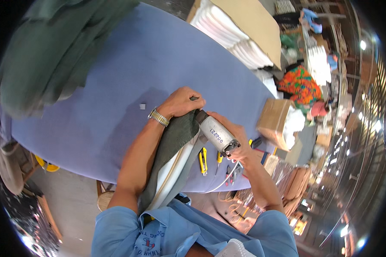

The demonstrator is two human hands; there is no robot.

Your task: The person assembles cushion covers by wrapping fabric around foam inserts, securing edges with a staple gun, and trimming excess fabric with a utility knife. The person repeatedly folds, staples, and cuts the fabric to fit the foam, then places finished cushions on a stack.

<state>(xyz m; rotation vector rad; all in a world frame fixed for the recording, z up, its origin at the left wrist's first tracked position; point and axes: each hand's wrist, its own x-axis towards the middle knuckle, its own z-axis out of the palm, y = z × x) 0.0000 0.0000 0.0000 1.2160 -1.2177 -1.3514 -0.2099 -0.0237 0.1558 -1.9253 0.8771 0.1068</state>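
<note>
My left hand [185,101], with a metal watch on the wrist, is closed on the edge of a dark green fabric cover [179,130]. The cover wraps a long piece that slants from my chest up to my hands; white padding [169,173] and a tan strip show along its open side. My right hand [241,139] grips a silver pneumatic staple gun [216,132], its nose against the cover beside my left fingers. From the gun a pale air hose [227,176] trails toward the table edge. The fingers wrapped round the handle are partly hidden.
A blue-covered table [116,73] lies below. Near its edge are a yellow utility knife [203,162], a screwdriver [219,159] and red-handled pliers [231,176]. Dark green fabric [60,55] is heaped at the far left. A cardboard box [272,120] and stacked white sheets [227,30] stand beyond.
</note>
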